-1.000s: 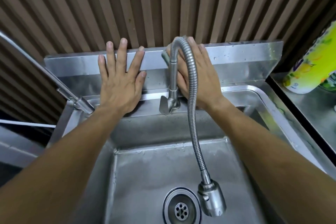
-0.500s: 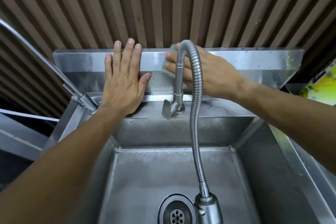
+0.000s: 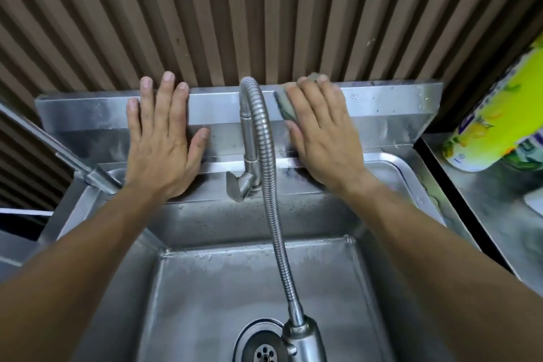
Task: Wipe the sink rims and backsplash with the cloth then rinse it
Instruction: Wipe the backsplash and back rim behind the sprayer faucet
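A steel sink (image 3: 390,164) has a low steel backsplash (image 3: 388,103) behind its basin. My right hand (image 3: 323,135) presses a grey-green cloth (image 3: 283,107) flat against the backsplash, just right of the faucet; only the cloth's left edge and top corner show past my fingers. My left hand (image 3: 161,141) lies flat with fingers spread on the backsplash to the left of the faucet and holds nothing. The flexible metal faucet hose (image 3: 271,185) arches between my two hands and hangs down into the basin.
The drain (image 3: 263,354) sits at the basin's bottom, beside the spray head (image 3: 302,341). A slanted metal pipe (image 3: 58,150) crosses the left rim. A yellow-green packaged roll (image 3: 496,117) lies on the steel counter (image 3: 505,214) at right. A ribbed brown wall (image 3: 264,9) rises behind.
My right hand slid with the cloth from behind the faucet to its right side along the backsplash. My left hand stayed flat on the backsplash. The camera shifted.
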`<state>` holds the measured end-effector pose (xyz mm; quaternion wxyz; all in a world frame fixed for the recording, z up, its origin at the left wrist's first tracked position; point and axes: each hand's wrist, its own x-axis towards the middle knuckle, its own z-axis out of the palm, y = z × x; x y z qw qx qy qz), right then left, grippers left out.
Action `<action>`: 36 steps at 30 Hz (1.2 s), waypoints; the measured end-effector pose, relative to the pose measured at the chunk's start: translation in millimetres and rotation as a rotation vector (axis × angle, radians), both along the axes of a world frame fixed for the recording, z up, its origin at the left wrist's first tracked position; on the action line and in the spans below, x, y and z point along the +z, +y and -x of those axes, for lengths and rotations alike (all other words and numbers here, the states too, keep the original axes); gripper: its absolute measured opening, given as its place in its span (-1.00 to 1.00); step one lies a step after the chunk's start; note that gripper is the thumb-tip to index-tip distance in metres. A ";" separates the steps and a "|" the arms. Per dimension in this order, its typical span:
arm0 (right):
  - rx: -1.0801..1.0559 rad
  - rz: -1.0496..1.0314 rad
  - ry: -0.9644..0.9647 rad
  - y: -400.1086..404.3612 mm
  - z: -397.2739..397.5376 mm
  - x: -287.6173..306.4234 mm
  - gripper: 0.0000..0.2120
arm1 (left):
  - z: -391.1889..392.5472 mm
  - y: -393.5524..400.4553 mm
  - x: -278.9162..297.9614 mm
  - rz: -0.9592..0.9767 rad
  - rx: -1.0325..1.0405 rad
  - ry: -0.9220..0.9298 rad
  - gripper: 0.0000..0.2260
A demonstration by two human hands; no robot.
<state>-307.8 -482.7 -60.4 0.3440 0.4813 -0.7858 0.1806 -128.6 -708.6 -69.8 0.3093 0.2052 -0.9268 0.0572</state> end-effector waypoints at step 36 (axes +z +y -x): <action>-0.369 0.511 -0.416 -5.8 -8.8 2.3 -0.50 | 45.3 -0.6 19.6 0.386 -0.273 0.004 -0.37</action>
